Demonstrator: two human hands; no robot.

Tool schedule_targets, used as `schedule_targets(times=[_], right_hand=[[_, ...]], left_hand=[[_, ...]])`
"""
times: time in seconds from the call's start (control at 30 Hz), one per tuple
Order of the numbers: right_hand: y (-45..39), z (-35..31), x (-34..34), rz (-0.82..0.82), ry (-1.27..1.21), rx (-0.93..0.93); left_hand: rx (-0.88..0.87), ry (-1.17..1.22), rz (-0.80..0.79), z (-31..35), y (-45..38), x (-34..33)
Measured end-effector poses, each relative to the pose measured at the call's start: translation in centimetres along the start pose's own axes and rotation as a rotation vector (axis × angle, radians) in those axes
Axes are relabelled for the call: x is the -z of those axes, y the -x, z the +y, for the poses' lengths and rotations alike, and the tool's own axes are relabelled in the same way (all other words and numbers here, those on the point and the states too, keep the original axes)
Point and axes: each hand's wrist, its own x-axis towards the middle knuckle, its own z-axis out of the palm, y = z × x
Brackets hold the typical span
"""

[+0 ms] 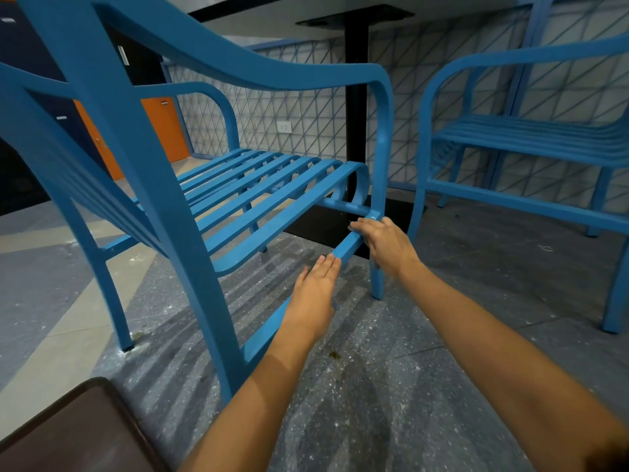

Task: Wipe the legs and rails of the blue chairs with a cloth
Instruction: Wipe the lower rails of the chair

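No lettering, label, brand mark or number can be read anywhere in this view. Two small pale plates sit on the dark lockers [30, 63] at ten o'clock, and a third on the orange door [163, 124] nearby, but whatever they carry is too blurred to make out. The white wall socket [284, 127] at twelve o'clock shows only its pin holes. The blue chair [204, 185] bears no visible marking.
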Motion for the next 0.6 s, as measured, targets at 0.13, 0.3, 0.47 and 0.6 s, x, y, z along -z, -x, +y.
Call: schedule_targets(times=[0.13,0.3,0.47,0.6], right_hand=[[-1.2,0.7,0.2,-0.025,0.225,0.086],[-2.2,0.9,0.2,-0.025,0.363,0.051],[-2.1,0.9,-0.3,-0.028,0.259,-0.101],[-2.0,0.3,-0.5,-0.011,0.160,-0.159]], left_hand=[[-0.007,-0.007,0.001,-0.1,-0.1,-0.1],[-0.010,0.001,0.014,-0.1,0.0,-0.1],[-0.013,0.004,0.014,-0.1,0.0,-0.2],[-0.013,0.003,0.016,-0.1,-0.1,-0.2]])
